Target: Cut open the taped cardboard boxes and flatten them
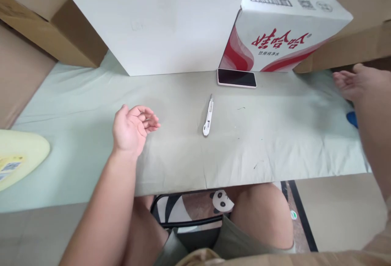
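My left hand (132, 129) hovers over the left part of the cloth, palm turned up. Its fingers are loosely bent and nothing lies in them. To its right a white utility knife (208, 119) rests on the cloth, its narrow tip pointing away from me. Far to the right, my right hand (351, 82) is held out with the palm partly up and the fingers apart from the thumb; no object shows in it. A smartphone (237, 78) with a dark screen and pale pink edge lies behind the knife, against the boxes.
Behind stand a large white box (159, 29) and a red-and-white drinking-water carton (279, 34). Brown cardboard boxes (73, 34) flank them. A pale green cloth (177, 160) covers the table. A pale yellow item (27, 148) sits at left, a blue object (352, 119) at right.
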`<state>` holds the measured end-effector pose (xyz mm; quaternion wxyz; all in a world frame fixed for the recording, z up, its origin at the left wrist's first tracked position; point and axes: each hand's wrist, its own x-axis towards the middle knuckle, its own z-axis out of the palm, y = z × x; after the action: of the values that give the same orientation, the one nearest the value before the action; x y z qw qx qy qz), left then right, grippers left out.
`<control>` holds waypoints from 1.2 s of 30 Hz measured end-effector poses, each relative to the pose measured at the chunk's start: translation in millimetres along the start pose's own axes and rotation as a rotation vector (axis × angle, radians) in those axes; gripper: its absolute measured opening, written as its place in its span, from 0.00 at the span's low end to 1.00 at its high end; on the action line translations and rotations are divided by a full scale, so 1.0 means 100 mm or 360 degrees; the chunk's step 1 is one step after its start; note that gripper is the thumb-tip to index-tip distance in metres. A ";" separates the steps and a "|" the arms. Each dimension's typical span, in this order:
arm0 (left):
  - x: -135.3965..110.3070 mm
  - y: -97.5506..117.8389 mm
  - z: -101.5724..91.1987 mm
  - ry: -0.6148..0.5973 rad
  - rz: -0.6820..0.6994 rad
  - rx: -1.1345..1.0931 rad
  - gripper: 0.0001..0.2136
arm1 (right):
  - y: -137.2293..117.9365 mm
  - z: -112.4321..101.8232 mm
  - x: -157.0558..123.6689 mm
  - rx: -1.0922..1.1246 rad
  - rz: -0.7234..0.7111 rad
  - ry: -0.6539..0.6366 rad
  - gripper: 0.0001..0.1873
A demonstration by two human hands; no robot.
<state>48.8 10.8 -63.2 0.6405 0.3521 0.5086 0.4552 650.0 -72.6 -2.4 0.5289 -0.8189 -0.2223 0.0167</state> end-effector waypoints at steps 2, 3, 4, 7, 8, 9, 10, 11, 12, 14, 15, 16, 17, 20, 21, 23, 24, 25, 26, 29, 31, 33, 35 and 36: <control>0.04 -0.02 -0.03 0.0018 0.0026 -0.0004 0.32 | 0.04 0.11 -0.09 -0.0024 0.0374 0.0016 0.23; 0.05 -0.01 -0.04 0.0021 0.0028 -0.0012 0.33 | 0.06 0.14 -0.17 -0.0025 0.0533 0.0031 0.22; 0.05 0.00 -0.04 0.0022 0.0021 -0.0018 0.33 | 0.08 0.16 -0.28 -0.0025 0.0634 0.0042 0.21; 0.02 0.05 -0.01 0.0035 -0.0007 -0.0012 0.33 | 0.09 0.15 -0.61 -0.0022 0.0789 0.0035 0.18; 0.00 0.07 0.00 0.0035 -0.0012 -0.0004 0.32 | 0.07 0.13 -0.71 -0.0025 0.0810 0.0019 0.18; -0.03 0.08 0.01 0.0025 -0.0013 0.0002 0.31 | 0.04 0.10 -0.80 -0.0031 0.0820 -0.0005 0.17; -0.06 0.10 0.01 0.0007 -0.0010 0.0001 0.29 | 0.00 0.07 -0.88 -0.0040 0.0822 -0.0036 0.17; -0.09 0.12 0.01 -0.0014 -0.0003 -0.0009 0.27 | -0.06 0.03 -0.95 -0.0054 0.0816 -0.0075 0.17; -0.12 0.14 0.00 -0.0028 0.0004 -0.0029 0.26 | -0.13 0.00 -1.01 -0.0073 0.0803 -0.0123 0.17; -0.18 0.20 -0.02 -0.0024 0.0020 -0.0091 0.23 | -0.34 -0.04 -1.14 -0.0126 0.0754 -0.0249 0.16; -0.20 0.23 -0.04 -0.0010 0.0028 -0.0130 0.23 | -0.47 -0.04 -1.21 -0.0159 0.0718 -0.0332 0.16; -0.23 0.26 -0.05 0.0004 0.0033 -0.0171 0.23 | -0.60 -0.03 -1.28 -0.0195 0.0670 -0.0429 0.15; -0.25 0.29 -0.07 0.0016 0.0037 -0.0214 0.23 | -0.75 0.01 -1.37 -0.0231 0.0608 -0.0539 0.14; -0.30 0.40 -0.13 0.0037 0.0062 -0.0341 0.23 | -1.20 0.29 -1.74 -0.0321 0.0346 -0.0906 0.09; -0.32 0.43 -0.16 0.0038 0.0075 -0.0377 0.23 | -1.35 0.43 -1.90 -0.0344 0.0244 -0.1024 0.08; -0.34 0.49 -0.24 0.0040 0.0108 -0.0445 0.23 | -1.63 0.76 -2.27 -0.0384 0.0044 -0.1244 0.06; -0.35 0.51 -0.28 0.0042 0.0118 -0.0474 0.23 | -1.76 0.96 -2.47 -0.0419 -0.0073 -0.1343 0.04; -0.36 0.54 -0.33 0.0047 0.0128 -0.0510 0.22 | -1.90 1.16 -2.68 -0.0465 -0.0217 -0.1441 0.04; -0.37 0.56 -0.38 0.0047 0.0142 -0.0538 0.22 | -2.04 1.37 -2.90 -0.0573 -0.0483 -0.1544 0.06; -0.41 0.62 -0.54 0.0031 0.0187 -0.0625 0.22 | -2.45 2.04 -3.53 -0.0635 -0.1117 -0.1728 0.14; -0.42 0.65 -0.63 0.0021 0.0190 -0.0673 0.21 | -2.70 2.54 -3.87 -0.0523 -0.1412 -0.1783 0.17; -0.41 0.66 -0.69 0.0027 0.0191 -0.0695 0.21 | -2.91 3.05 -4.13 -0.0379 -0.1587 -0.1805 0.21; -0.40 0.65 -0.72 0.0036 0.0207 -0.0707 0.21 | -3.07 3.51 -4.29 -0.0340 -0.1539 -0.1791 0.27; -0.39 0.64 -0.72 0.0032 0.0219 -0.0713 0.21 | -3.14 3.71 -4.34 -0.0361 -0.1481 -0.1781 0.30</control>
<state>-38.6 -4.7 -8.7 0.6650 0.2303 0.3761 0.6027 53.0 187.2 18.2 0.2008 -0.5586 -0.7837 0.1827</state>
